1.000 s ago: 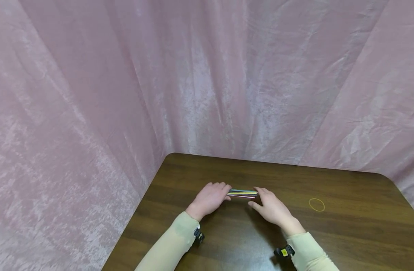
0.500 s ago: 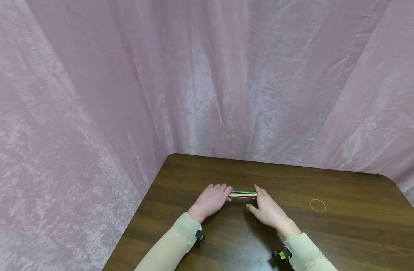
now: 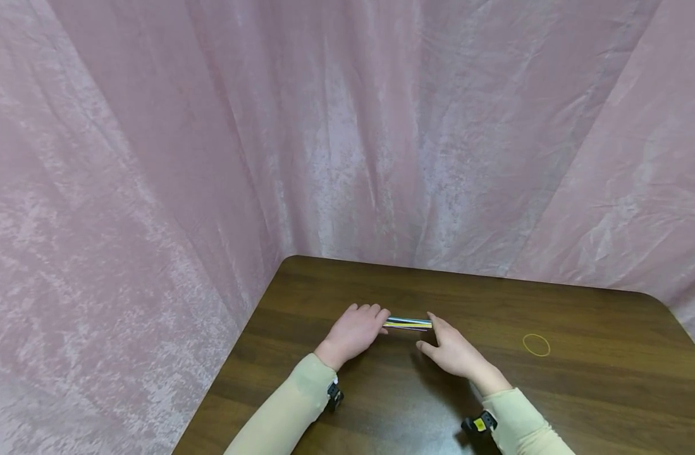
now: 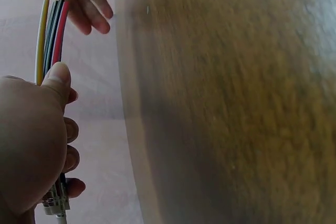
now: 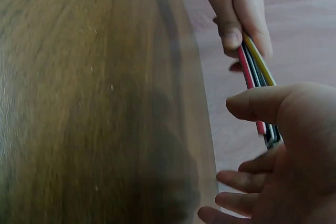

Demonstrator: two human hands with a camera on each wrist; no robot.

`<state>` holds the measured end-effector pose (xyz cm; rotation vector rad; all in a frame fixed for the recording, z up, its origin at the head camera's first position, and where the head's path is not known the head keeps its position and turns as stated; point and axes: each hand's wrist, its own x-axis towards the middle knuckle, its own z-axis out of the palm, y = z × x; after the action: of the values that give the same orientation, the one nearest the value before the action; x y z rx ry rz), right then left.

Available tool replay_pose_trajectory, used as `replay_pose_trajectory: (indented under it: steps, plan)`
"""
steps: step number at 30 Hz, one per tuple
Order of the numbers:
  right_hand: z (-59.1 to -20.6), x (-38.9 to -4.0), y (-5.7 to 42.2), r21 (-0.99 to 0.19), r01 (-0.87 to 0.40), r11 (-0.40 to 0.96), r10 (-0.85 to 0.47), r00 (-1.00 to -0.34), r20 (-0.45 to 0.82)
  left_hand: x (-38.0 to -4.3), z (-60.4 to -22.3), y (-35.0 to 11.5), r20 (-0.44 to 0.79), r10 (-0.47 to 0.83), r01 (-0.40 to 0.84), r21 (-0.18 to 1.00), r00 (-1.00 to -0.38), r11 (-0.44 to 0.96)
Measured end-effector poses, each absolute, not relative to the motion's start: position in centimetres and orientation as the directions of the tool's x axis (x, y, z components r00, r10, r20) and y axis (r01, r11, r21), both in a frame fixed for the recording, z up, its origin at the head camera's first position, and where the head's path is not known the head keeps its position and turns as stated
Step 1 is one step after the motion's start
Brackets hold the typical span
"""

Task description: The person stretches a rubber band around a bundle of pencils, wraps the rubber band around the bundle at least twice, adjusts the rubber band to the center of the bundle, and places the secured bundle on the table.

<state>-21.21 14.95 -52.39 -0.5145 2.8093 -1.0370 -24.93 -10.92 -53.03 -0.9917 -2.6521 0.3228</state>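
A bundle of slim pens (image 3: 408, 323), with yellow, red and dark barrels, lies crosswise between my hands in the head view. My left hand (image 3: 355, 335) grips it near its left end, thumb along the barrels (image 4: 52, 38) in the left wrist view. Below that fist a clear, ribbed end piece (image 4: 55, 202) pokes out. At the bundle's free end is my right hand (image 3: 455, 351), fingers extended and palm turned to the pen ends (image 5: 271, 139). Its thumb (image 5: 257, 103) stands apart from the other fingers and overlaps the barrels in the right wrist view.
A thin yellow rubber band (image 3: 536, 345) lies as a loop on the brown wooden table (image 3: 597, 379), right of my right hand. Pink curtains (image 3: 347, 139) hang behind the table and along its left side. Each wrist wears a small black camera (image 3: 334, 397).
The pens stay in my left hand at nearly the same spot. My right hand shifts slightly at their ends, and the pen ends look more even than before.
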Motion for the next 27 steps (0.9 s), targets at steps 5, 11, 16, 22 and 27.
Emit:
replay_pose_trajectory:
  steps: [5, 11, 16, 22, 27]
  plan:
    - [-52.3, -20.9, 14.2, -0.582, -0.277, 0.764, -0.323, -0.946, 0.026, -24.7, -52.8, -10.7, 0.194, 0.670, 0.605, -0.305, -0.717, 0.736]
    - [-52.0, -20.5, 13.4, -0.386, -0.332, 0.861, -0.310, -0.943, 0.122, -24.3, -52.7, -10.5, 0.223, 0.684, 0.602, -0.341, -0.694, 0.722]
    - [-52.2, -20.6, 13.1, -0.433, -0.341, 0.835, -0.334, -0.938, 0.095, -24.5, -52.8, -9.8, 0.209, 0.688, 0.610, -0.334, -0.695, 0.718]
    - [-52.5, -20.9, 14.2, -0.506, -0.290, 0.812, -0.302, -0.951, 0.061, -24.7, -52.8, -9.6, 0.180, 0.664, 0.604, -0.294, -0.726, 0.740]
    - [-52.8, -21.0, 14.8, -0.541, -0.255, 0.802, -0.293, -0.956, 0.017, -24.8, -52.6, -9.8, 0.175, 0.643, 0.593, -0.265, -0.746, 0.760]
